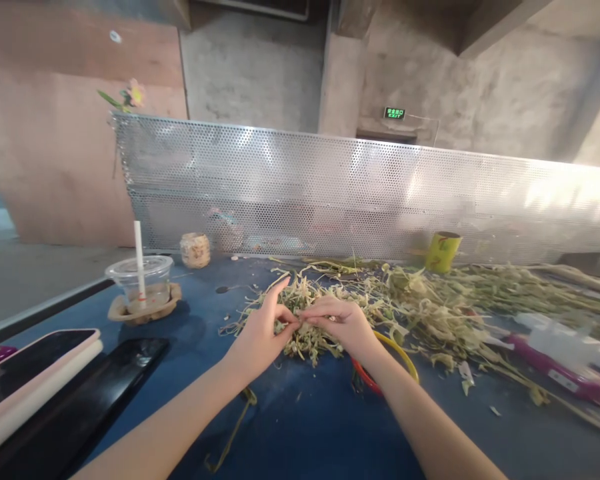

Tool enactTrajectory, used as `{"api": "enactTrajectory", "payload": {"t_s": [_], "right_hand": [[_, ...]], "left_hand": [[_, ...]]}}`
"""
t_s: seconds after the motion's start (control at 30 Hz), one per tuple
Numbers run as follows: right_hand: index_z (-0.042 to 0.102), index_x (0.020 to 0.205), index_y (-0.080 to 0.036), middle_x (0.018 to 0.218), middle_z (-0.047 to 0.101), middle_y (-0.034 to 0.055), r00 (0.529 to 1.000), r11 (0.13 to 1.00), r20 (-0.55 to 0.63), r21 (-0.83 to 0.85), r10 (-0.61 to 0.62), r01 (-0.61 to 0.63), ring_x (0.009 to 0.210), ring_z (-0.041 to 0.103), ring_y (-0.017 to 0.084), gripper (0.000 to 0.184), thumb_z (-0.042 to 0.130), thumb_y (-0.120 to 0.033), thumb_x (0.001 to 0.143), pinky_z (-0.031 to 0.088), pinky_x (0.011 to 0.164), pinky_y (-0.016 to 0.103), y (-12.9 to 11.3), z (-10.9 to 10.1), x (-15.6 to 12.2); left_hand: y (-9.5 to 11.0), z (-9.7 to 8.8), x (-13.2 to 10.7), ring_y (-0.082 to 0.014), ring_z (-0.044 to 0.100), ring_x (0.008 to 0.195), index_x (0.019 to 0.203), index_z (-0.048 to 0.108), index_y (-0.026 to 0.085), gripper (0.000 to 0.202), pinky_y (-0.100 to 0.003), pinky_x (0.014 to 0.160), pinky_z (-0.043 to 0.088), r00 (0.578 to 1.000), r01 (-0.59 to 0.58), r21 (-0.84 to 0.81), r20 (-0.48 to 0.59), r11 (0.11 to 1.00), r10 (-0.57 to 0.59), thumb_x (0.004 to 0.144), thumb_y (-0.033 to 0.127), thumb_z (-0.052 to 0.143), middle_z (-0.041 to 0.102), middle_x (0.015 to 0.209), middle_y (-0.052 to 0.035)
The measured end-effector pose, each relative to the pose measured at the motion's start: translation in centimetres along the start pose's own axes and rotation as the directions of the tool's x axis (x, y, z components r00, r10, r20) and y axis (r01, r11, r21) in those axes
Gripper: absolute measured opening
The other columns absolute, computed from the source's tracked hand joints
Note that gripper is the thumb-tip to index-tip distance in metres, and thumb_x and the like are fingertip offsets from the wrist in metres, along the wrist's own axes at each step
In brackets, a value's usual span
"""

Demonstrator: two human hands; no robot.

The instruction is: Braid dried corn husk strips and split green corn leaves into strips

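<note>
A heap of dried pale-green plant stems and leaves (420, 303) lies across the blue table (305, 420). My left hand (260, 330) and my right hand (343, 323) meet over the near end of the heap. Both pinch a small bit of the plant material between thumb and fingertips, and the left index finger points up. Scissors with yellow and red handles (395, 350) lie on the table just under my right wrist.
A plastic cup with a straw (141, 279) stands on a paper holder at the left. Two phones (55, 373) lie at the near left. A small jar (195, 250) and a yellow-green cup (443, 251) stand by the perforated metal screen (330, 193). A pink and white tool (560, 360) lies at right.
</note>
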State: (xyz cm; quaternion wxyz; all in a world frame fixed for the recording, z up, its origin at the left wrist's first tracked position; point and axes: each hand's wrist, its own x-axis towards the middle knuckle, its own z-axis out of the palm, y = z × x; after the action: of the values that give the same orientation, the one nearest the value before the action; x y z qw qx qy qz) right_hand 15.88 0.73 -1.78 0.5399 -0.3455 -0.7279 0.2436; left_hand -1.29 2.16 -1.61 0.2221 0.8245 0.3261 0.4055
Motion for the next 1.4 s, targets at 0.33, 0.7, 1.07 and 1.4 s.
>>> {"api": "enactTrajectory", "payload": {"t_s": [0.33,0.7,1.07,1.4], "right_hand": [[0.055,0.064,-0.018,0.059,0.061,-0.0024,0.933,0.921,-0.045,0.182,0.357,-0.344,0.06,0.06,0.013,0.015,0.068,-0.021,0.057,0.044,0.059,0.024,0.7,0.9,-0.1],[0.068,0.063,-0.019,0.059,0.064,-0.0014,0.929,0.884,0.027,0.3,0.368,-0.358,0.051,0.054,0.008,0.006,0.069,-0.023,0.058,0.043,0.053,0.021,-0.5,0.7,-0.3],[0.069,0.071,-0.019,0.069,0.063,0.0007,0.946,0.971,0.225,0.001,0.232,-0.238,0.066,0.058,0.012,0.008,0.062,-0.024,0.069,0.046,0.063,0.024,-1.6,0.2,-0.7],[0.068,0.07,-0.019,0.069,0.064,0.0014,0.947,0.956,0.165,0.057,0.276,-0.289,0.064,0.058,0.012,0.012,0.062,-0.029,0.068,0.046,0.062,0.025,-1.3,0.2,-0.6]], "left_hand": [[0.3,-0.5,-0.1,-0.0138,0.06,0.076,0.133,0.018,0.021,0.066,-0.03,0.074,0.047,0.999,-0.031,0.102,0.021,0.994,0.029,0.076,0.016,0.051,0.066,0.081,-0.0001],[0.2,-0.5,-0.4,-0.0121,0.057,0.074,0.134,0.011,0.024,0.074,-0.03,0.077,0.047,0.911,-0.404,0.035,-0.08,0.914,0.405,0.076,0.012,0.056,0.061,0.074,0.0023],[0.8,-1.0,-0.4,-0.0103,0.051,0.063,0.136,0.003,0.027,0.08,-0.027,0.065,0.046,0.983,-0.168,0.123,0.09,0.978,0.157,0.075,0.018,0.055,0.055,0.07,0.0045],[0.2,-0.5,-0.5,-0.0136,0.055,0.068,0.136,-0.007,0.022,0.086,-0.028,0.066,0.045,0.95,-0.31,0.095,0.0,0.946,0.311,0.076,0.015,0.054,0.06,0.069,0.0014]]}}
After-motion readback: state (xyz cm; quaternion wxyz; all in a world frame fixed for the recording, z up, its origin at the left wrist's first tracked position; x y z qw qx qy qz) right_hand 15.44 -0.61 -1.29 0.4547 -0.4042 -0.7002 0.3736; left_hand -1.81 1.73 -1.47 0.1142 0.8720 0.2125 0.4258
